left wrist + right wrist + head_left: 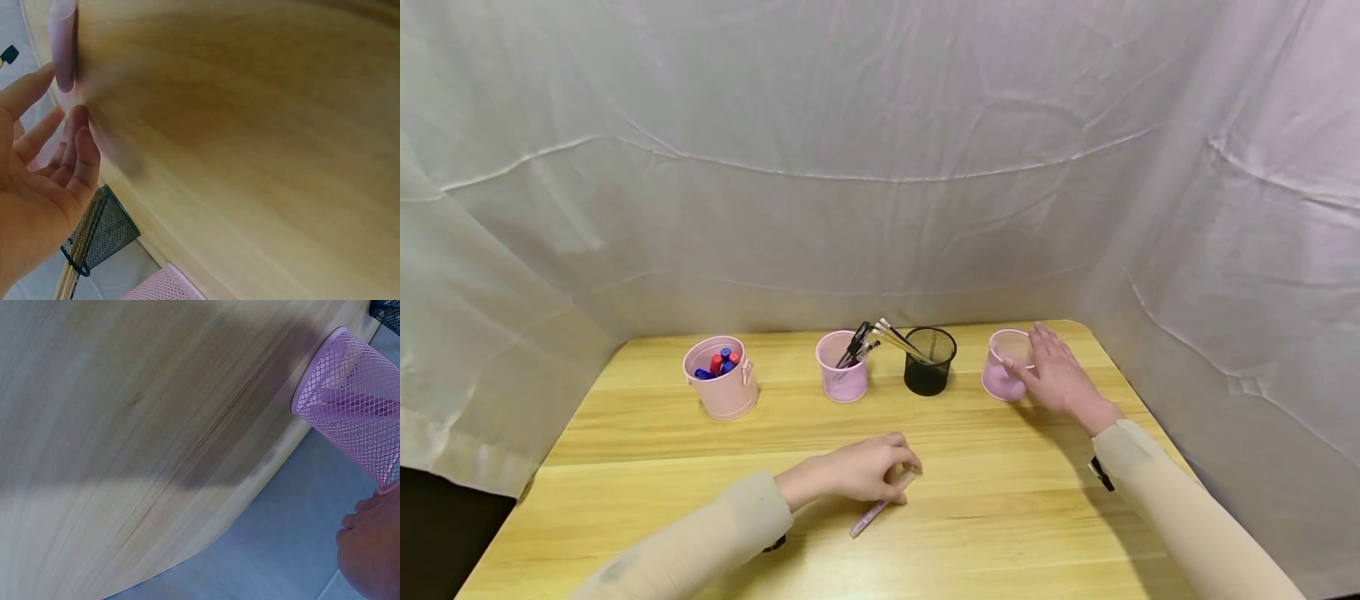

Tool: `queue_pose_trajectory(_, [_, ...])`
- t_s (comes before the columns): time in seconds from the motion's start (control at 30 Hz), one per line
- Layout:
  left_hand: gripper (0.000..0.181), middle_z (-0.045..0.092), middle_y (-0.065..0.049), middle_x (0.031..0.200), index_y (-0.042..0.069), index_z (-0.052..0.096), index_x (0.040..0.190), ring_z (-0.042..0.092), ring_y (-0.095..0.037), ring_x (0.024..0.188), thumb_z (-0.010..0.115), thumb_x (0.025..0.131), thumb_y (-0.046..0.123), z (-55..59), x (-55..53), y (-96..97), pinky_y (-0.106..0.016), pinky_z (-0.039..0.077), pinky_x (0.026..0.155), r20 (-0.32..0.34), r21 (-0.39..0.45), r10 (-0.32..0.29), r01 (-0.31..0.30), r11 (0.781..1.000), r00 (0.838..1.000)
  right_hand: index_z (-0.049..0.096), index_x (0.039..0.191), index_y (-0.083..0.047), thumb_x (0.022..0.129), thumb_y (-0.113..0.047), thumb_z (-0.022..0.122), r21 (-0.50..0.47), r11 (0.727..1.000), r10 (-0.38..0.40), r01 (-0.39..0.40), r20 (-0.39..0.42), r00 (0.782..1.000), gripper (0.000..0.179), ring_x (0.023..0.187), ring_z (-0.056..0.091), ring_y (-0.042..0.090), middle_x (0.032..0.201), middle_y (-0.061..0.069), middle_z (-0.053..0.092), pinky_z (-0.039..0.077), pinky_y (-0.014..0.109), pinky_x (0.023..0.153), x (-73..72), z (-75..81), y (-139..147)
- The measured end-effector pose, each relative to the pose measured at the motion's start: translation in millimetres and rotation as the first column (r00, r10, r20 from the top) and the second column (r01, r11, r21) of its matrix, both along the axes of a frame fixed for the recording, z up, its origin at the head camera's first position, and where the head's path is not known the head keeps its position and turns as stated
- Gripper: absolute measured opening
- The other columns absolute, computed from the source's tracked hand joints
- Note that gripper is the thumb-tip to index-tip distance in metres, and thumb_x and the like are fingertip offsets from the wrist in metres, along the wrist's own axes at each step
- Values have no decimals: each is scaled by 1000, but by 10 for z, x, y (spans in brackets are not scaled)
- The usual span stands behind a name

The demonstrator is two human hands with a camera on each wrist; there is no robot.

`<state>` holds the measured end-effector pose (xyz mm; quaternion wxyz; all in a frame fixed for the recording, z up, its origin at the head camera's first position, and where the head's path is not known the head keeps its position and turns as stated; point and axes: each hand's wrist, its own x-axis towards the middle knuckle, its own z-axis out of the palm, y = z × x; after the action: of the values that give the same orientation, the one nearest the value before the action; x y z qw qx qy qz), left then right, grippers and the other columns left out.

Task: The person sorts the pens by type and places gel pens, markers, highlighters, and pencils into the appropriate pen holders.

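A slim light purple pen (868, 518) lies slanted low over the table, close in front of me. My left hand (867, 472) pinches it between thumb and curled fingers; in the left wrist view, the thumb touches the side of the pen (63, 53). At the right stands a pink mesh cup (997, 380). My right hand (1060, 379) rests against the rim, its fingers straight along the far right side and its thumb across the front. The right wrist view shows the cup (347, 394) with that hand (375, 544) at its rim.
A pink bucket (730, 402) with red and blue markers stands at the left. Toward the middle are a pink mesh cup (846, 388) with black pens and a black mesh cup (927, 380) with several pencils. Pale cloth (880, 242) hangs behind the table.
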<state>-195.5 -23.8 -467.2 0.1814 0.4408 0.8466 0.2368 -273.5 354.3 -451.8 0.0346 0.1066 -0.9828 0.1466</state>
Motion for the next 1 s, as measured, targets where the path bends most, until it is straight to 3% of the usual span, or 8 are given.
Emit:
queue_pose_trajectory(0.23, [40, 55, 3, 107, 11, 72, 126, 54, 3, 75, 85, 88, 18, -55, -20, -6, -12, 51, 69, 14, 3, 5, -5, 1000, 1000, 5, 160, 13, 108, -63, 33, 5, 1000, 2, -2, -10, 1000, 97, 156, 3, 51, 169, 33, 0, 5, 63, 127, -23, -21, 7])
queue_pose_trajectory(0.5, [37, 54, 3, 102, 11, 73, 123, 54, 3, 75, 85, 88, 14, -34, -11, -18, -12, 51, 70, 31, 12, 14, -14, 1000, 999, 6, 161, 13, 107, -62, 36, 10, 1000, -5, 5, -9, 1000, 97, 156, 3, 51, 169, 32, 0, 5, 62, 127, -10, -4, -3])
queue_pose_trajectory(0.73, [37, 58, 3, 105, 10, 71, 124, 57, 1, 79, 80, 88, 7, 11, -16, -39, -14, 53, 69, 71, 34, 30, -32, 999, 997, 5, 161, 13, 108, -61, 36, 9, 1000, -6, 6, -3, 1000, 96, 156, 2, 50, 169, 32, -1, 3, 61, 128, 1, 20, -6])
queue_pose_trajectory(1.0, [40, 63, 3, 105, 8, 69, 127, 60, -3, 85, 76, 88, 6, -24, -48, -96, -15, 52, 76, 64, 86, 34, -40, 996, 997, 7, 160, 14, 108, -62, 35, 11, 1000, -1, 1, -8, 1000, 97, 156, 4, 52, 168, 34, 1, 6, 63, 127, 0, -2, -5])
